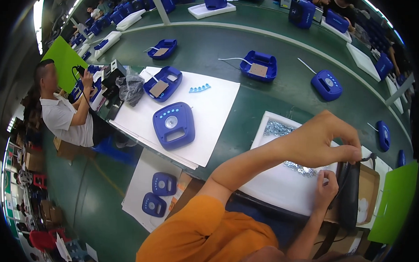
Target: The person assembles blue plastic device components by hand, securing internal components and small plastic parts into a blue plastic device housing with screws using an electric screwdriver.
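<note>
My left hand (327, 138) reaches across to the right, its thumb and forefinger bent together in a pinch. A thin black cord-like piece (369, 158) lies right by those fingertips; whether they grip it is unclear. Lower down, my right hand (327, 189) has its fingers curled in at the edge of a pile of small shiny metal parts (304, 168). Anything between those fingers is too small to name. The parts lie on a white foam tray (280, 186), partly hidden under my left forearm, with more of them (276, 127) beyond it.
A blue casing (174, 125) and an open blue shell (164, 84) lie on white sheets, beside a light-blue strip (199, 88). More blue casings (327, 85) sit on the green bench. An open cardboard box (368, 190) stands right. A person (65, 103) works at left.
</note>
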The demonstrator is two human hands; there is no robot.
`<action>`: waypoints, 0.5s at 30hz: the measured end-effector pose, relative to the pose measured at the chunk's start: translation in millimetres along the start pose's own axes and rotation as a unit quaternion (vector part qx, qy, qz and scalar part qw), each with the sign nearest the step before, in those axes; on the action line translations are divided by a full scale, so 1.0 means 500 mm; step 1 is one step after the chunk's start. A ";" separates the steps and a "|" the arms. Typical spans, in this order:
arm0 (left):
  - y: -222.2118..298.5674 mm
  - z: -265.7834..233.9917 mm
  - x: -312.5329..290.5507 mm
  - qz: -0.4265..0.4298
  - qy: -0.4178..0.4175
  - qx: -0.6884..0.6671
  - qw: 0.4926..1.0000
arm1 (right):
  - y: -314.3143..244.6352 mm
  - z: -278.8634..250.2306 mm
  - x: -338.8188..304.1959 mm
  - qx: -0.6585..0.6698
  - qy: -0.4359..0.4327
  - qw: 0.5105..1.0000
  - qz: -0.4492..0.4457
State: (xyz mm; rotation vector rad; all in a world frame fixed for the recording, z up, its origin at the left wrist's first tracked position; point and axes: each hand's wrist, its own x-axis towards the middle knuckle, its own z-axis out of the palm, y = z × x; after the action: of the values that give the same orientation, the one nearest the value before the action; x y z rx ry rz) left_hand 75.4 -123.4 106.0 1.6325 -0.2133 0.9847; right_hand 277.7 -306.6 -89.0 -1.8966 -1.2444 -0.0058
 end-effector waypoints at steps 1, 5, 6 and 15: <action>-0.007 0.006 0.000 -0.010 -0.007 0.036 0.999 | -0.002 -0.003 0.000 0.011 -0.001 1.000 0.003; -0.045 0.018 0.008 -0.052 -0.051 0.076 0.994 | 0.011 0.007 -0.004 -0.010 0.027 0.999 -0.046; -0.070 0.012 0.005 -0.089 -0.053 0.072 0.992 | -0.005 0.012 -0.004 0.000 0.026 0.999 -0.032; -0.340 -0.326 -0.070 -0.112 -0.068 0.679 0.722 | -0.022 -0.008 0.001 0.035 0.056 0.998 -0.012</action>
State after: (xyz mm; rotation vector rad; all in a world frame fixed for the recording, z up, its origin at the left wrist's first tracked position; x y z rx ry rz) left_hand 78.6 62.4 -43.4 2.9617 0.8221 0.8047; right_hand 271.3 -307.2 -79.1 -1.7961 -1.1771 -0.0799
